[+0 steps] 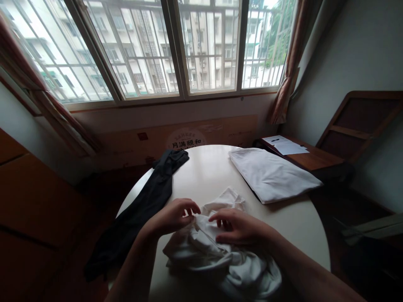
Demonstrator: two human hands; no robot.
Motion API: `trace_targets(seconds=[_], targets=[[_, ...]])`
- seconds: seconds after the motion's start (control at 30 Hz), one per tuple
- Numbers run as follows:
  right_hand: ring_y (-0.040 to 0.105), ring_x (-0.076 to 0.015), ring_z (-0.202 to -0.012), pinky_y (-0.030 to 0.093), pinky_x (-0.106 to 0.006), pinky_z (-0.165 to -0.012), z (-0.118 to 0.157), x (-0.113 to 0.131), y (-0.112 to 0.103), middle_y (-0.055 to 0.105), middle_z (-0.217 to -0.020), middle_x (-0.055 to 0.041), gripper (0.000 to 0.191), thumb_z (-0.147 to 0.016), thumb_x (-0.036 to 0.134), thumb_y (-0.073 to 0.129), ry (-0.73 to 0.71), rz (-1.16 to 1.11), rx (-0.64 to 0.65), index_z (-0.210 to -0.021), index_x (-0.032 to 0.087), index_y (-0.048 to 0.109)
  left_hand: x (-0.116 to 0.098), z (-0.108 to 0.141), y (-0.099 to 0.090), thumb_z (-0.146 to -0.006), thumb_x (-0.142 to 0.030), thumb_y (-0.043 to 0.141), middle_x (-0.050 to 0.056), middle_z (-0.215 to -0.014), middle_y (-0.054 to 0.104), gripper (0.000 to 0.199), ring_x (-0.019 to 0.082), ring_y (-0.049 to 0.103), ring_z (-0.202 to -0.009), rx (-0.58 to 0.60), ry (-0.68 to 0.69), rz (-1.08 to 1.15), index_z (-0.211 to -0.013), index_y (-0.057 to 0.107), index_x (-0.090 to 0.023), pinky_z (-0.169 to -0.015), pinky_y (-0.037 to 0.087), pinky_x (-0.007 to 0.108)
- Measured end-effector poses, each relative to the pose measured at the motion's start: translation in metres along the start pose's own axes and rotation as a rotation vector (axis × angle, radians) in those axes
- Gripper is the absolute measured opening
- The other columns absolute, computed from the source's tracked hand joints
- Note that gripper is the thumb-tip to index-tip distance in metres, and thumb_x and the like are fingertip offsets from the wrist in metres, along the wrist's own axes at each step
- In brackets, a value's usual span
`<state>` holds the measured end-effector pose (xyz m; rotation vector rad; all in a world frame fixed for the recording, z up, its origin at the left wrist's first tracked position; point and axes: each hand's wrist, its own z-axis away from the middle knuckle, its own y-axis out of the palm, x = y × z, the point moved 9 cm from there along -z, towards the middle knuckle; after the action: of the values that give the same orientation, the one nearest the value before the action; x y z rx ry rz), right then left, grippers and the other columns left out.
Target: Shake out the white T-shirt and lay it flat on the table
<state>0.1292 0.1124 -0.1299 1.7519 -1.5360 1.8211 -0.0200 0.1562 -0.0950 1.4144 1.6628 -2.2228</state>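
Observation:
A crumpled white cloth garment (214,262) lies in loose folds at the near side of the round white table (204,172). Over its upper left part is my left hand (176,214), fingers bent and apart from the thumb, a gap showing between them. My right hand (236,226) hovers at the garment's right side, its fingers curved and spread from the thumb. Neither hand visibly grips the fabric; whether the fingertips touch it, I cannot tell. Part of the garment is hidden under my right hand and forearm.
A black garment (151,197) stretches along the table's left side and hangs over the edge. Flat at the right lies a folded white garment (270,174). Beyond it, papers (286,145) rest on a wooden chair seat (317,158). A printed cardboard panel (233,130) stands below the barred window.

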Motion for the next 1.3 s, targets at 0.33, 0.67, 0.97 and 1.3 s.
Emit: trace_targets(seconds=[0.33, 0.67, 0.97, 1.3], targets=[[0.062, -0.0165, -0.075, 0.046, -0.025, -0.068, 0.004, 0.001, 0.006, 0.071, -0.091, -0.0018, 0.044, -0.079, 0.018, 0.066, -0.016, 0.091, 0.032, -0.123, 0.026, 0.069, 0.006, -0.007, 0.03, -0.075, -0.021, 0.064, 0.004, -0.087, 0.073, 0.019, 0.019, 0.065, -0.079, 0.124, 0.021, -0.11, -0.087, 0.078, -0.021, -0.075, 0.048, 0.026], [0.055, -0.0149, -0.069, 0.041, -0.026, -0.063, 0.009, -0.018, -0.045, 0.065, -0.079, -0.0021, 0.014, -0.083, 0.014, 0.057, 0.154, 0.08, -0.53, -0.086, 0.02, 0.069, 0.005, -0.006, -0.013, -0.089, -0.035, 0.054, 0.001, -0.078, 0.064, 0.015, 0.018, 0.062, -0.072, -0.471, -0.038, 0.37, -0.088, 0.057, -0.02, -0.067, 0.052, 0.029], [0.062, -0.0269, -0.107, 0.049, -0.038, -0.094, 0.004, 0.021, -0.005, 0.064, -0.129, -0.0085, 0.072, -0.079, 0.029, 0.077, -0.143, 0.019, -0.14, -0.146, 0.031, 0.051, 0.015, -0.009, -0.001, -0.077, -0.048, 0.065, -0.007, -0.061, 0.053, 0.033, 0.011, 0.054, -0.048, -0.485, -0.212, 0.759, -0.088, 0.051, -0.02, -0.042, 0.045, 0.021], [0.065, -0.0197, -0.079, 0.051, -0.03, -0.074, 0.018, -0.023, -0.053, 0.073, -0.089, -0.0049, 0.019, -0.09, 0.036, 0.066, 0.112, -0.372, -0.704, -0.099, 0.021, 0.073, 0.025, -0.008, -0.009, -0.083, -0.05, 0.06, -0.001, -0.078, 0.059, 0.035, 0.014, 0.059, -0.06, -0.5, -0.2, 0.637, -0.097, 0.056, -0.019, -0.049, 0.05, 0.025]])
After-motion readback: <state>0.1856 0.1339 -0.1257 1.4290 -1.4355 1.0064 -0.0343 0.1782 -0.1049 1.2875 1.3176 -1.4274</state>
